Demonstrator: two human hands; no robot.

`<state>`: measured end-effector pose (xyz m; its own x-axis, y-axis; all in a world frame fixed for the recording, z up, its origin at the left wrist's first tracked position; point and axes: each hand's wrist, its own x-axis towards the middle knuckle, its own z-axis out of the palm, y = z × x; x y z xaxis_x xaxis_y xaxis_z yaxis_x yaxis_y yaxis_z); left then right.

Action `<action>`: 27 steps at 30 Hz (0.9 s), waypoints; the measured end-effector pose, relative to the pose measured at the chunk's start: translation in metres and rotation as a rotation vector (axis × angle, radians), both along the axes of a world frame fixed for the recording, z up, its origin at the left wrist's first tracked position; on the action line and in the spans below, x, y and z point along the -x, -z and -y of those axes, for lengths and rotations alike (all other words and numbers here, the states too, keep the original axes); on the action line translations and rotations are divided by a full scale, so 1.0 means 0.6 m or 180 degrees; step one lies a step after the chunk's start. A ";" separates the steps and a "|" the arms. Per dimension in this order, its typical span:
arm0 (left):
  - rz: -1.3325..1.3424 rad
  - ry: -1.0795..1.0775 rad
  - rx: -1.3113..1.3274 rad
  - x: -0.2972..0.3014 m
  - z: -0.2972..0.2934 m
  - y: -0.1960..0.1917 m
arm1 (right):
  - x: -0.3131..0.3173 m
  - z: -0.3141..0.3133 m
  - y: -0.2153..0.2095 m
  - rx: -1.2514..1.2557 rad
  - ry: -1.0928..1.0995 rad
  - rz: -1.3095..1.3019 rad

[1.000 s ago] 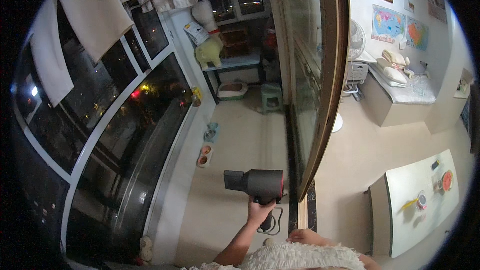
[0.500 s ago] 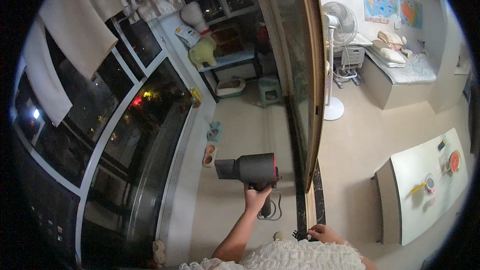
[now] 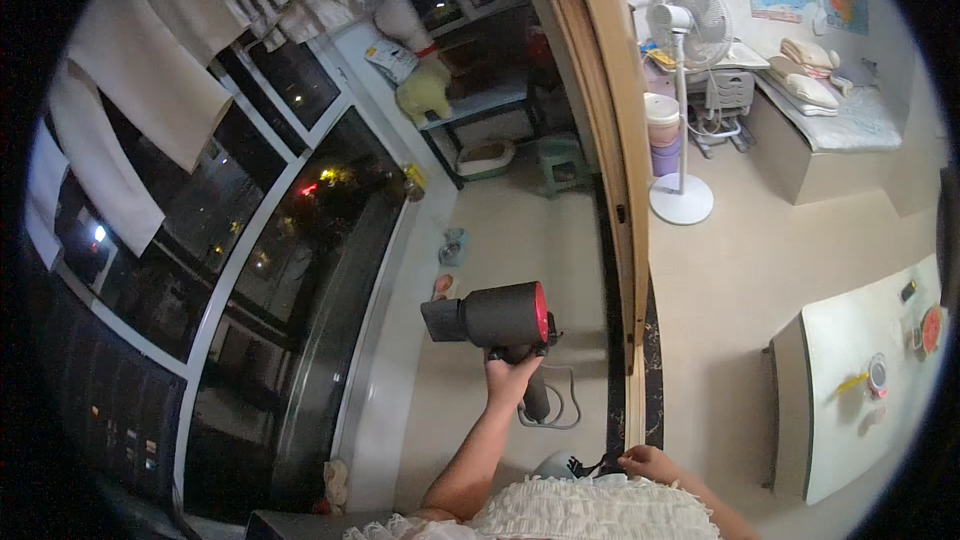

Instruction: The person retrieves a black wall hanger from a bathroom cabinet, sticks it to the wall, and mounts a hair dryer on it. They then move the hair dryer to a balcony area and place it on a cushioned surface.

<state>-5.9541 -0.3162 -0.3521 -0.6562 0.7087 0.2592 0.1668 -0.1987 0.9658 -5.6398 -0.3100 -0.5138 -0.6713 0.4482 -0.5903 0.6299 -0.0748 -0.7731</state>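
My left hand (image 3: 512,378) grips the handle of a dark grey hair dryer (image 3: 492,316). The dryer is held level, with its nozzle pointing left and its pink rear ring to the right. Its grey cord (image 3: 560,406) loops down beside the handle. My right hand (image 3: 645,462) is low by my white ruffled top (image 3: 590,510), its fingers closed on a thin dark piece (image 3: 603,463) that is too small to identify. A pale rounded object (image 3: 555,464) shows just left of that piece.
A wooden sliding-door frame (image 3: 622,190) runs up the middle. Dark windows (image 3: 250,240) with hanging laundry (image 3: 150,80) are on the left. A white standing fan (image 3: 682,40), a low white table (image 3: 870,380), a small stool (image 3: 560,155) and slippers (image 3: 452,248) stand on the beige floor.
The dryer has risen slightly in my left hand. The view has turned right, bringing the fan into sight. My right hand has come into view at the bottom.
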 end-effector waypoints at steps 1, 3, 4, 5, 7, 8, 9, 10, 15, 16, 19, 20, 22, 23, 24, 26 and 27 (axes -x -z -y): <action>-0.0003 -0.0196 0.0090 0.013 0.002 0.001 | 0.019 -0.022 -0.050 0.0359 -0.0101 -0.0201; 0.0047 -0.0363 0.0157 0.039 0.007 0.000 | 0.055 -0.053 -0.034 0.0247 -0.0224 -0.0198; 0.0081 -0.0430 0.0176 0.056 0.008 0.001 | 0.078 -0.071 -0.028 0.0176 -0.0270 -0.0187; 0.0174 -0.0479 0.0184 0.083 0.009 0.010 | 0.107 -0.087 -0.023 0.0167 -0.0253 -0.0237; 0.0398 -0.0545 0.0172 0.148 0.006 0.030 | 0.174 -0.119 -0.017 0.0119 -0.0192 -0.0299; 0.0359 -0.0600 0.0148 0.179 0.006 0.037 | 0.211 -0.133 -0.017 0.0097 -0.0161 -0.0337; 0.0332 -0.0664 0.0109 0.206 0.006 0.034 | 0.249 -0.143 -0.021 0.0368 0.0073 -0.0527; 0.0301 -0.0726 0.0073 0.239 0.004 0.035 | 0.288 -0.152 -0.028 0.0181 0.0034 -0.0496; 0.0229 -0.0701 -0.0106 0.434 -0.018 0.061 | 0.502 -0.183 -0.053 -0.0089 -0.0603 -0.0480; 0.0184 -0.0735 -0.0176 0.471 -0.028 0.055 | 0.540 -0.183 -0.056 -0.0091 -0.0839 -0.0494; 0.0048 -0.0853 -0.0077 0.589 -0.048 0.076 | 0.651 -0.223 -0.070 0.0057 -0.0962 -0.0349; 0.0058 -0.0900 -0.0100 0.623 -0.049 0.100 | 0.682 -0.235 -0.074 0.0198 -0.0820 -0.0320; 0.0117 -0.0952 -0.0160 0.683 -0.090 0.096 | 0.721 -0.264 -0.032 -0.0184 -0.0560 -0.0706; 0.0215 -0.0938 -0.0207 0.708 -0.108 0.101 | 0.733 -0.289 -0.017 -0.0435 -0.0687 -0.0502; 0.0300 -0.0862 -0.0257 0.731 -0.139 0.107 | 0.740 -0.315 -0.008 -0.0690 -0.0756 -0.0308; 0.0412 -0.0886 -0.0131 0.775 -0.193 0.107 | 0.750 -0.363 0.025 -0.0522 -0.0491 -0.0549; 0.0410 -0.0963 0.0015 0.794 -0.222 0.084 | 0.766 -0.394 0.034 -0.0526 -0.0505 -0.0278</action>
<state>-6.4302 -0.1830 -0.4024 -0.8644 0.4774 0.1575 0.0940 -0.1544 0.9835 -6.0997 -0.0738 -0.5341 -0.7863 0.4187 -0.4544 0.5539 0.1518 -0.8186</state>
